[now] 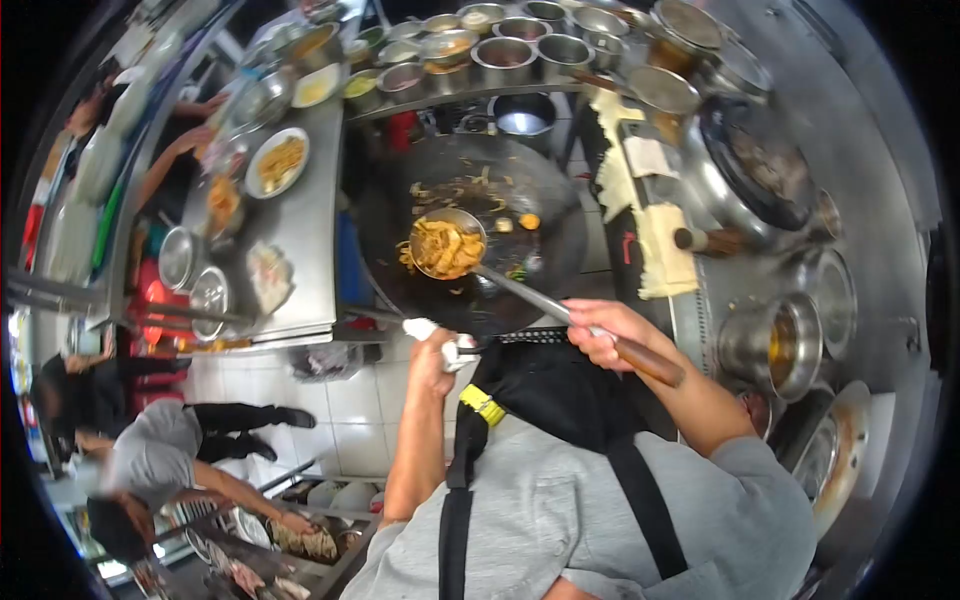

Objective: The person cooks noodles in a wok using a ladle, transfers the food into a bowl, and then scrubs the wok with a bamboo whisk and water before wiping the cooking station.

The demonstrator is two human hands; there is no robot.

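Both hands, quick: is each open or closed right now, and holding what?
Left hand: closed, holding a white cloth.
Right hand: closed, holding a ladle.

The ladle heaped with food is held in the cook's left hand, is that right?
Not quite: the hand is wrong. The head view shows the ladle, heaped with food, held in the cook's right hand; the left hand has a white cloth.

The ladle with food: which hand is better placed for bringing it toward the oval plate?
Right, I would judge: the right hand holds the ladle. The oval plate lies to the left, but the left hand holds a white cloth near the wok, so it seems occupied.
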